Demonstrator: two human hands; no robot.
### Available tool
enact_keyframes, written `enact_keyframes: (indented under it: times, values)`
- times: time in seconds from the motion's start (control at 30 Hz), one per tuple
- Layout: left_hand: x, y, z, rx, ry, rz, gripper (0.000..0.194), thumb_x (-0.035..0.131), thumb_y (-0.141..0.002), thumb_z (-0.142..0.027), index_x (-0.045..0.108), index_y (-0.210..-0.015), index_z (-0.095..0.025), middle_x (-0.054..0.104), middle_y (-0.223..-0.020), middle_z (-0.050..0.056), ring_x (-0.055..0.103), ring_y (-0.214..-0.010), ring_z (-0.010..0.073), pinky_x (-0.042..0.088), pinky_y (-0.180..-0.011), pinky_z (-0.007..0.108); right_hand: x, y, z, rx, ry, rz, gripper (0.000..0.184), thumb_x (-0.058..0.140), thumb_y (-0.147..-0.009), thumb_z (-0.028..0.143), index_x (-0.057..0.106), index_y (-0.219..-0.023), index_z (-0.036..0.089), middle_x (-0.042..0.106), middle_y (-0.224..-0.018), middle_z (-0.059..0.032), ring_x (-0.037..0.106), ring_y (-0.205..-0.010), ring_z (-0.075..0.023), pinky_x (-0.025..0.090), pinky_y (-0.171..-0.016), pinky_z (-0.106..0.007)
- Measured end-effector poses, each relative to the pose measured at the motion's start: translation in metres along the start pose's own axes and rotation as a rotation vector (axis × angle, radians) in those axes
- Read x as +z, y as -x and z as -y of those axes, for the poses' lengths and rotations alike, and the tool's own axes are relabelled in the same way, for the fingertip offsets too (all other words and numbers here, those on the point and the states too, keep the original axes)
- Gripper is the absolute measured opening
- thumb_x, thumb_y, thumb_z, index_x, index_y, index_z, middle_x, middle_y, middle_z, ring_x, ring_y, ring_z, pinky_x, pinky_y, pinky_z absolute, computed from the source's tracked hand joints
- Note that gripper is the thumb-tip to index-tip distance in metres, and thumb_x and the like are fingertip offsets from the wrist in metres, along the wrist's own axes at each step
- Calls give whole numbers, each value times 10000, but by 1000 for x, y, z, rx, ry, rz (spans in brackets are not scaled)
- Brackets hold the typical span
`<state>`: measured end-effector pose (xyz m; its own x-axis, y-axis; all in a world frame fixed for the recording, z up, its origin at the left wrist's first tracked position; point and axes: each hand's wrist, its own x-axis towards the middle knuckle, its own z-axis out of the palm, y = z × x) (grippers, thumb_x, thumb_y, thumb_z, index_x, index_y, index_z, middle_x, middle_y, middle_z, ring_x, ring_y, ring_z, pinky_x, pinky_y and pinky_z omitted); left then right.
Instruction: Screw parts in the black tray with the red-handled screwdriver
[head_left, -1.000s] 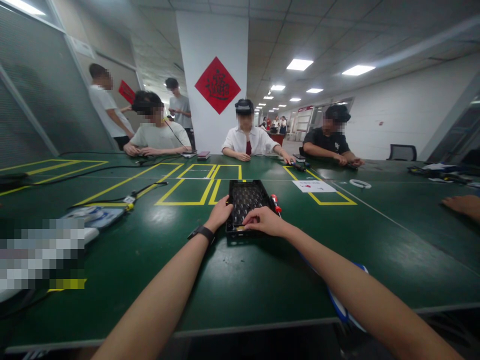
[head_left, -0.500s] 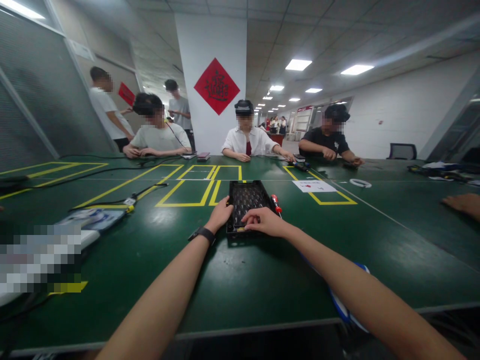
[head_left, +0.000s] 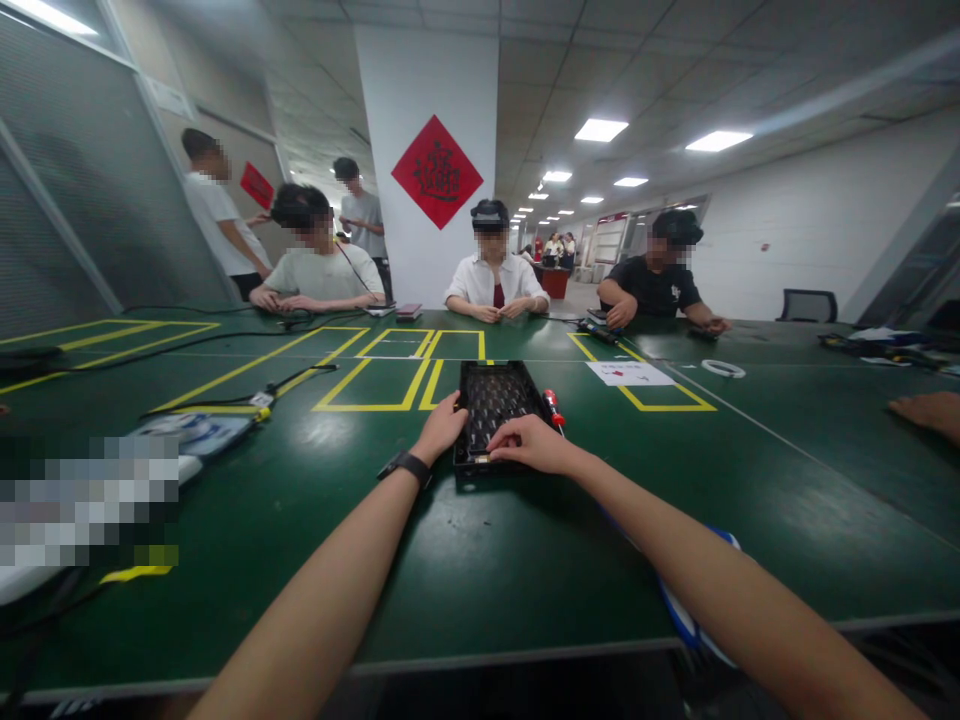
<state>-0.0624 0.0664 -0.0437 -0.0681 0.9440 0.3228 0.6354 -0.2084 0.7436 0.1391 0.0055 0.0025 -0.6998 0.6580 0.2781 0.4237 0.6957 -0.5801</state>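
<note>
A shallow black tray (head_left: 504, 385) lies in front of me, its inside filled with rows of small shiny shapes too fine to name. My left hand (head_left: 444, 428) is closed on the tray's left rim and wears a dark band at the wrist. Over the near end of the tray, my right hand (head_left: 527, 443) has thumb and fingers pinched together. What sits between those fingertips is too small to make out. A small pale yellowish piece (head_left: 482, 459) shows just beside them at the near edge. Touching or close to the tray's right side is a red-handled screwdriver (head_left: 553, 408).
The green table (head_left: 322, 560) carries yellow tape outlines. Right of the tray are a white paper sheet (head_left: 630, 374) and a white ring (head_left: 723, 369). Cables (head_left: 300, 378) and a flat device (head_left: 202, 432) lie left. Several people sit opposite; another person's hand (head_left: 930, 410) rests far right.
My right fingertips have shifted slightly at the tray's near end, showing more of the pale piece. The person opposite in white has drawn an outstretched arm back. My left hand stays put.
</note>
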Motion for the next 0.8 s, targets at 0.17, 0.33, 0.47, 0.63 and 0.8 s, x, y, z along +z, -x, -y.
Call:
enact_keyframes:
  times: [0.17, 0.33, 0.47, 0.63, 0.8]
  values:
    - [0, 1, 0, 8, 3, -1, 556, 413, -707, -173, 423, -1256, -87, 402, -1331, 112, 358, -1229, 205, 239, -1039, 297, -1, 0, 0, -26, 35, -5, 258, 600, -720, 362, 690, -839, 152, 654, -724, -41, 536, -625, -108, 387, -606, -220]
    - [0, 0, 0, 13, -6, -3, 545, 414, -708, -165, 432, -1248, -91, 404, -1331, 101, 354, -1233, 199, 233, -1043, 292, 0, 0, -2, -61, 55, -7, 257, 593, -723, 376, 691, -821, 159, 653, -727, -35, 531, -632, -104, 381, -620, -215]
    - [0, 0, 1, 14, -13, 0, 537, 409, -713, -166, 436, -1243, -81, 400, -1333, 110, 348, -1237, 199, 226, -1046, 295, 0, -1, -2, -47, 56, -8, 266, 587, -728, 382, 685, -806, 148, 627, -667, -23, 497, -589, -95, 357, -569, -204]
    - [0, 0, 1, 13, -14, 3, 548, 409, -714, -173, 424, -1252, -72, 392, -1336, 119, 348, -1236, 203, 229, -1044, 293, 0, 0, -2, -43, 42, 0, 269, 585, -727, 385, 680, -800, 144, 610, -642, -15, 472, -564, -85, 336, -539, -197]
    - [1, -1, 2, 5, -20, 1, 545, 412, -713, -173, 427, -1249, -73, 388, -1339, 121, 349, -1235, 206, 231, -1043, 297, -1, 0, -2, -5, 1, 19, 290, 597, -713, 389, 679, -821, 132, 621, -658, -26, 478, -566, -88, 346, -539, -201]
